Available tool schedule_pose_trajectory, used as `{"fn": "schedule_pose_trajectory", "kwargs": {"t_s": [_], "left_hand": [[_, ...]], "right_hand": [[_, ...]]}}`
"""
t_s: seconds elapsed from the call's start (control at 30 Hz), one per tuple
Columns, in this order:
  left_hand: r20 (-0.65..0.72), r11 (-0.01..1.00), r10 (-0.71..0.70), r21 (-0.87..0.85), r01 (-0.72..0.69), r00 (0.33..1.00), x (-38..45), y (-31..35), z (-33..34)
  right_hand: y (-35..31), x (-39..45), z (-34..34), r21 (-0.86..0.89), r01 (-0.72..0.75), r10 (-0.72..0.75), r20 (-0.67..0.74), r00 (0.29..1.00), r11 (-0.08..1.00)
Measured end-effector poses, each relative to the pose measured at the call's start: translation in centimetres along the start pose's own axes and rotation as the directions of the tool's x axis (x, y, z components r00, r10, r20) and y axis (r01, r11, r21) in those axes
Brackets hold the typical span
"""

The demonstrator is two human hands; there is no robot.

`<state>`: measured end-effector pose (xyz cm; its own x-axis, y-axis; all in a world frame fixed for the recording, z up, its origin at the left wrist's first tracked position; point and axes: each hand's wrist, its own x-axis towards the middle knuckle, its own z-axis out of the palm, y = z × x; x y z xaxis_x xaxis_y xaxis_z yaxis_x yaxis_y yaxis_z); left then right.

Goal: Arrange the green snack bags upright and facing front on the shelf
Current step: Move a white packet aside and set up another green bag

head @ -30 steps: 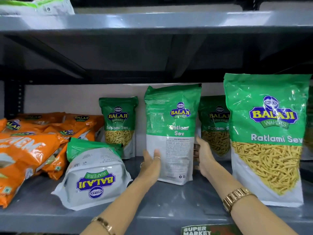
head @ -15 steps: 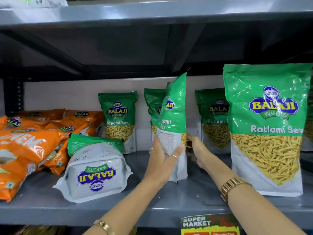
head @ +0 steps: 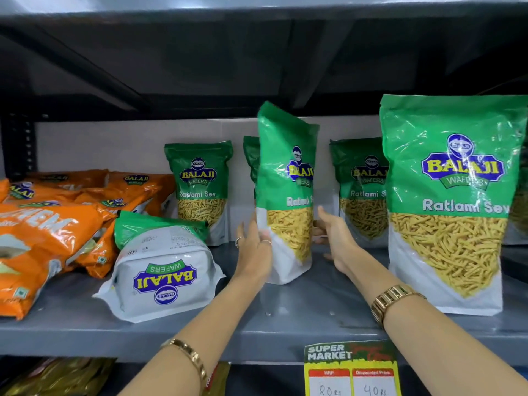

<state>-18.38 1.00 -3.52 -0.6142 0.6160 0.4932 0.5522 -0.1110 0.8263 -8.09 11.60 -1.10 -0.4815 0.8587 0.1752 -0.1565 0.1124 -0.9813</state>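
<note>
A green Ratlami Sev bag (head: 285, 195) stands upright mid-shelf, its front turned partly toward me and angled to the right. My left hand (head: 254, 250) presses its lower left edge. My right hand (head: 334, 238) reaches behind its right side, fingers spread, touching or nearly touching it. Another green bag (head: 163, 270) lies on its back at the left, bottom toward me, logo upside down. Three green bags stand upright at the back: one at the left (head: 200, 190), one mostly hidden (head: 251, 164), one at the right (head: 360, 190). A large green bag (head: 448, 201) stands facing front at the right.
Orange snack bags (head: 43, 232) lie piled at the left end of the grey metal shelf (head: 300, 315). An upper shelf hangs overhead. A supermarket price tag (head: 350, 370) is clipped to the shelf's front edge. Yellowish packets show on the shelf below.
The held bag has rotated from showing its back, through edge-on, to showing its front at an angle. My left hand slid along its lower left edge.
</note>
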Motion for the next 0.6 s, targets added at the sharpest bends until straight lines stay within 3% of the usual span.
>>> {"fn": "schedule_pose_trajectory", "kwargs": {"t_s": [0.1, 0.4, 0.6], "left_hand": [[-0.092, 0.988, -0.136, 0.060, 0.142, 0.986, 0.2, -0.3, -0.3], [-0.118, 0.897, -0.301, 0.302, 0.323, 0.946, 1.2, -1.0, -0.4], [0.038, 0.813, -0.392, 0.481, 0.327, 0.919, 1.7, -2.0, -0.2]], "right_hand": [[0.2, 0.1, -0.2, 0.058, 0.053, -0.050, -0.046, 0.998, 0.997], [1.4, 2.1, -0.5, 0.023, 0.034, -0.026, -0.294, 0.955, 0.999], [1.3, 0.7, -0.1, 0.057, -0.149, 0.154, -0.092, 0.984, 0.987]]}}
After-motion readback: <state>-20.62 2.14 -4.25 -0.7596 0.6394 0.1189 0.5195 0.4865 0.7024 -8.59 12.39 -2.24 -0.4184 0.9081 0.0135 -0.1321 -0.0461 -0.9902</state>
